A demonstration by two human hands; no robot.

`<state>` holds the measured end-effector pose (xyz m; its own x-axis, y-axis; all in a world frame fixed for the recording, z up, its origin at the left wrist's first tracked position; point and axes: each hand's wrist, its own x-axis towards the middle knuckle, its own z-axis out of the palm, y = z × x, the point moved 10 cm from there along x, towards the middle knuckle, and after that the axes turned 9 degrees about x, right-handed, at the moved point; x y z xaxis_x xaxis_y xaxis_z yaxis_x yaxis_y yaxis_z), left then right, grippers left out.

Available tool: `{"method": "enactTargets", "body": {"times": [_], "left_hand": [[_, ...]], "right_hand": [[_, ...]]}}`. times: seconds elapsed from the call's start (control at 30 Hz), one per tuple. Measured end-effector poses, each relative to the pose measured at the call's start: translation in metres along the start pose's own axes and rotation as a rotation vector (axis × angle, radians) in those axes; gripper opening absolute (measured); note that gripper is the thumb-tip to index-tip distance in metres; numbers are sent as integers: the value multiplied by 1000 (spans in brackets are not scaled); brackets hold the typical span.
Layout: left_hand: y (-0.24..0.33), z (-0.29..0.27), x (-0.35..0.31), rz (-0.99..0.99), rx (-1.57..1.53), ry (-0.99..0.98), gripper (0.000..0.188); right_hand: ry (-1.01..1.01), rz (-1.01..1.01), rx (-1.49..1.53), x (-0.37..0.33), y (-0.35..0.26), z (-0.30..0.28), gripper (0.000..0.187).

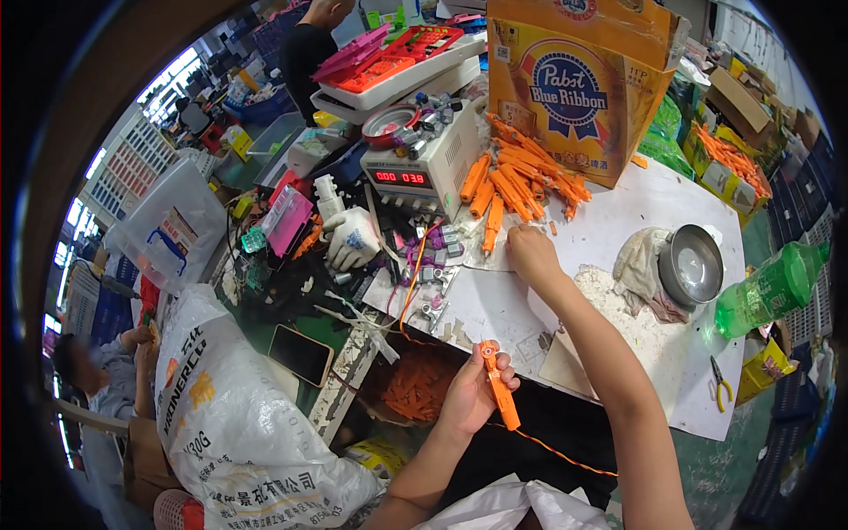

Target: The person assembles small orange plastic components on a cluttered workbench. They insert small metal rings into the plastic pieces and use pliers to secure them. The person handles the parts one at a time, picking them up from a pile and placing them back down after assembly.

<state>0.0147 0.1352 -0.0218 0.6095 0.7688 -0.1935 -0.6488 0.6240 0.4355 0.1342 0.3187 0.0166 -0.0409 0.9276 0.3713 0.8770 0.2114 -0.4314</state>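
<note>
Piece (501,390), orange, inside left grip (468,399)

Head-worn fisheye view, facing down and ahead over the worktable (640,208)
It looks from the wearer's head, the left camera of a side-by-side pair; upright and unmirrored; the left hand (466,395) and right hand (532,253) lie fairly near, below the lens, with the forearms (632,415) cut by the lower edge; the wide field runs past the tall yellow carton (570,93) to a person in black (306,55) farther off; straight edges bend toward the rim
</note>
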Motion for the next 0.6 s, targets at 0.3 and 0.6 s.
{"method": "enactTargets", "body": {"times": [0.3, 0.6], "left_hand": [[-4, 19, 9, -26, 32, -36, 31], [-34, 59, 2, -107, 89, -124, 34]], "right_hand": [[-198, 492, 1478, -89, -41, -56, 13], [-133, 522, 2003, -187, -62, -110, 27]]}}
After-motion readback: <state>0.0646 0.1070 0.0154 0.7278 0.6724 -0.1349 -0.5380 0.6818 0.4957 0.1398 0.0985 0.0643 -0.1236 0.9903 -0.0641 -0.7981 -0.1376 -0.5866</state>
